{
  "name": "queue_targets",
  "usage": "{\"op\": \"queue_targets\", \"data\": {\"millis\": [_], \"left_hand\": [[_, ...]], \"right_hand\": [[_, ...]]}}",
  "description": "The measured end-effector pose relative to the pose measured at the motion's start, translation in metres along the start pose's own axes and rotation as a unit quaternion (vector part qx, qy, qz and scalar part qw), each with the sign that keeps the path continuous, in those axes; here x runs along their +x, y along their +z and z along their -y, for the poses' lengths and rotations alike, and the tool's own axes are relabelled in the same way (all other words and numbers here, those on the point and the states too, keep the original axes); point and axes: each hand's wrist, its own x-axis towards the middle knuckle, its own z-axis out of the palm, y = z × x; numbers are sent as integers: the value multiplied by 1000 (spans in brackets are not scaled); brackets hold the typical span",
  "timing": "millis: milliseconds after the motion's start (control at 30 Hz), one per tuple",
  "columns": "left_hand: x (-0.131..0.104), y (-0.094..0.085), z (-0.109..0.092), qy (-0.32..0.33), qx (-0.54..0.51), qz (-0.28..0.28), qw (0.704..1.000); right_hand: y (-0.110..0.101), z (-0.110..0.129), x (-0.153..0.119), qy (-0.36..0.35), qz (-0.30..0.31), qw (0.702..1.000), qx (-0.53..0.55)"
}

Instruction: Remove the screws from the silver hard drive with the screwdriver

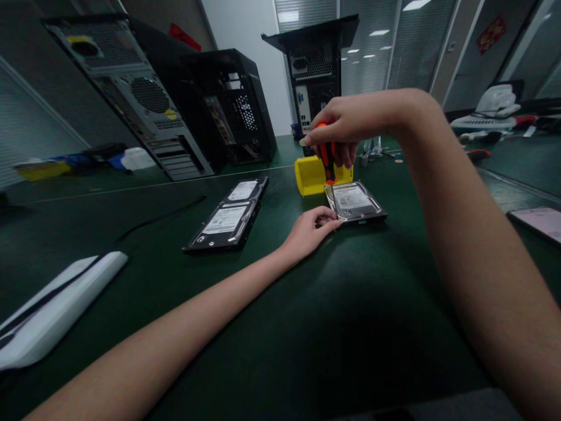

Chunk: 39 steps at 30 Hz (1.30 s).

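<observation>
A hard drive (356, 199) lies label up on the green table. My left hand (310, 229) grips its near left corner, thumb and fingers closed around the edge. Above the drive, my right hand (335, 131) is wrapped around the handle of a red and black screwdriver (326, 159). The screwdriver stands almost upright, its shaft pointing down at the drive's left side; I cannot tell whether the tip sits in a screw. Just behind the drive is a yellow tray (307, 177), partly hidden by the right hand and the screwdriver.
Two more hard drives (225, 219) lie end to end on the left. Computer cases (149, 93) stand along the back. A white object (65, 304) with a black cable is at the far left, a phone (541, 221) at the right edge. Another screwdriver (478, 155) lies behind my right arm.
</observation>
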Motion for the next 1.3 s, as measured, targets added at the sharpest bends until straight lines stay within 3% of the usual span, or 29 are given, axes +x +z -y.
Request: {"op": "queue_targets", "data": {"millis": [533,800,1000,1300], "left_hand": [[1,2,1,7,-35,4,999],[0,3,0,10,-21,-4,1000],[0,3,0,10,-19,-3,1000],[-1,3,1,13,-12,0,1000]], "right_hand": [[0,-2,0,44,-30,998,23],[1,-4,2,-12,-10,999,28],[4,-5,9,-35,-33,999,-3],[0,9,-7,43,3,997,66]]}}
